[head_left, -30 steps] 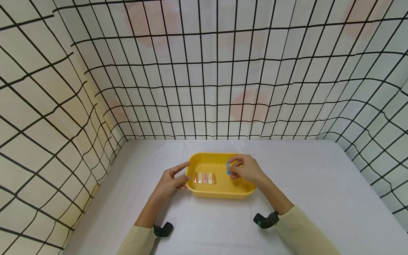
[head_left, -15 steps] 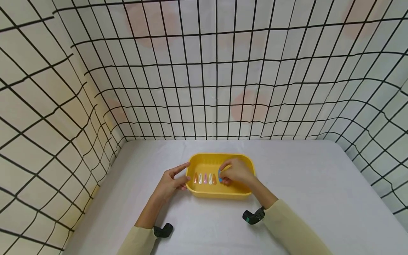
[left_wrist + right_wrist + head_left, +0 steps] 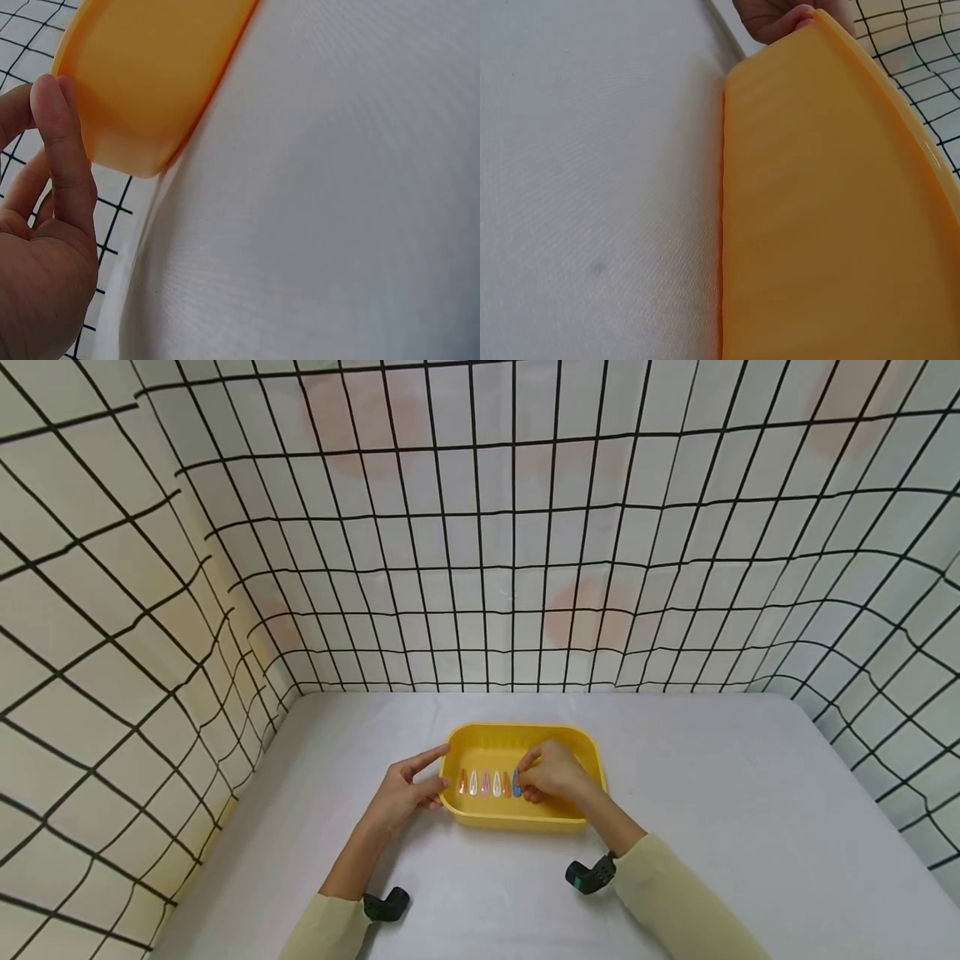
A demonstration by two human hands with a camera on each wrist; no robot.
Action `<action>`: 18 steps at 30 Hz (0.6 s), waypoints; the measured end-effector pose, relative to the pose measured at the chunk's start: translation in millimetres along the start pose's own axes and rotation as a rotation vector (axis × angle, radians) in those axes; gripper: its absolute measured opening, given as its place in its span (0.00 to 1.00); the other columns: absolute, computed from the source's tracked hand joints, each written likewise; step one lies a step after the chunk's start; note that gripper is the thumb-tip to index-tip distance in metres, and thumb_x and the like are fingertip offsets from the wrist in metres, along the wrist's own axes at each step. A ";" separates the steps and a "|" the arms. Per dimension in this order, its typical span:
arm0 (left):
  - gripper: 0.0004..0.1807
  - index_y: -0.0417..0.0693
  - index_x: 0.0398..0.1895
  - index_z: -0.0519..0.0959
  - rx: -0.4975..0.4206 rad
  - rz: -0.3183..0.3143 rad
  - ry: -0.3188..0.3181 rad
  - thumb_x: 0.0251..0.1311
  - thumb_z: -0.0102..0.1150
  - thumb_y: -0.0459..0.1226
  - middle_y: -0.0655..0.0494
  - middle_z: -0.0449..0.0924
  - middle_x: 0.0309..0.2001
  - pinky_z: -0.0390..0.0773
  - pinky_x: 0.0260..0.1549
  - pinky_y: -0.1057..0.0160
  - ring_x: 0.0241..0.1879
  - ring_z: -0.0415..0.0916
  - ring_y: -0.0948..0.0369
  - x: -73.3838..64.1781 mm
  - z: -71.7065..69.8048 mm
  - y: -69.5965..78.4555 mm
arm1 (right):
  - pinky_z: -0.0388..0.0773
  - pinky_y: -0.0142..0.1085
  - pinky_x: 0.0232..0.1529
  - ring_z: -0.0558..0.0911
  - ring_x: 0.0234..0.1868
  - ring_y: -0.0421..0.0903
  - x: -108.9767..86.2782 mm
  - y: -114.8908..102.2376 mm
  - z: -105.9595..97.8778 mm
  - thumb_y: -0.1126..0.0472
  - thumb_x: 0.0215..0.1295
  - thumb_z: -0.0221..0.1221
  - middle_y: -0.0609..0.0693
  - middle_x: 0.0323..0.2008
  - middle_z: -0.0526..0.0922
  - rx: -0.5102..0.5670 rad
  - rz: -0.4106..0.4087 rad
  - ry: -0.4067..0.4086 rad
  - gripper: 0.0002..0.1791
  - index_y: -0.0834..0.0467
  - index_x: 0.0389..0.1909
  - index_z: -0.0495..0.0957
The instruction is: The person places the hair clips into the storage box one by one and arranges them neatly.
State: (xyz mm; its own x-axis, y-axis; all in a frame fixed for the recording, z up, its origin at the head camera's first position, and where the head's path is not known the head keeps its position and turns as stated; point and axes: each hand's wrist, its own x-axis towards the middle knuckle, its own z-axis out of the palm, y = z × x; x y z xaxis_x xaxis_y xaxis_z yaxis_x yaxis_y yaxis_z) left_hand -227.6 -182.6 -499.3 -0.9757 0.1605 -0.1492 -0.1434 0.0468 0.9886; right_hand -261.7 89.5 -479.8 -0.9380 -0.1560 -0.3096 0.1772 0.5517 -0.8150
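A yellow plastic tray [image 3: 517, 821] stands on the white cloth. My left hand [image 3: 402, 793] grips its left end, thumb at the rim; the left wrist view shows the thumb [image 3: 56, 112] against the tray's edge [image 3: 112, 154]. Inside the tray, my right hand [image 3: 558, 772] pinches a blue snap hair clip [image 3: 517, 783] at the right end of a row. That row holds several upright clips: orange [image 3: 462, 782], white [image 3: 474, 782], pink [image 3: 486, 783], another white [image 3: 497, 784] and another orange [image 3: 507, 785]. The right wrist view shows the tray's outer wall [image 3: 817, 210], not the right hand.
White cloth [image 3: 300, 760] covers the table around the tray. A black wire grid [image 3: 510, 568] rises at the back and both sides. Each wrist bears a black camera, the left one [image 3: 386, 905] and the right one [image 3: 590, 875].
My right hand has moved left and down inside the tray, bringing the blue hair clip beside the last orange one. My left hand has kept its hold on the tray.
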 end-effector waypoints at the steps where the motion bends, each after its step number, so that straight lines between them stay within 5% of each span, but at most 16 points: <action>1: 0.33 0.55 0.69 0.78 -0.002 -0.001 -0.001 0.58 0.69 0.30 0.51 0.72 0.72 0.84 0.24 0.70 0.19 0.77 0.62 0.2 0.1 -0.2 | 0.86 0.33 0.25 0.85 0.19 0.47 -0.1 0.2 -0.2 0.67 0.60 0.71 0.55 0.24 0.85 -0.001 0.000 0.005 0.08 0.64 0.39 0.83; 13: 0.33 0.56 0.69 0.78 -0.003 -0.011 0.006 0.58 0.70 0.31 0.50 0.72 0.72 0.83 0.24 0.70 0.19 0.77 0.62 3.3 0.5 -1.2 | 0.85 0.32 0.24 0.83 0.19 0.46 -0.6 1.1 -2.0 0.67 0.60 0.71 0.56 0.24 0.85 -0.008 0.024 0.042 0.10 0.64 0.39 0.81; 18: 0.33 0.55 0.70 0.77 0.012 -0.006 -0.002 0.59 0.70 0.31 0.48 0.72 0.71 0.84 0.25 0.69 0.20 0.78 0.62 2.8 -1.7 -1.0 | 0.86 0.35 0.29 0.85 0.23 0.47 -3.5 2.5 -12.6 0.64 0.65 0.69 0.56 0.27 0.86 0.006 -0.055 0.032 0.10 0.64 0.42 0.81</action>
State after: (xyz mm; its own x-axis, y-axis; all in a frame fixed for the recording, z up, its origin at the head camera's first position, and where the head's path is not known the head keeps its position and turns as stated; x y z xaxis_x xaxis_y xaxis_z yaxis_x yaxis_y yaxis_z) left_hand -230.5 -183.9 -500.6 -0.9746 0.1621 -0.1548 -0.1470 0.0592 0.9874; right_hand -261.8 101.8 -474.6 -0.9554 -0.1601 -0.2482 0.1264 0.5378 -0.8336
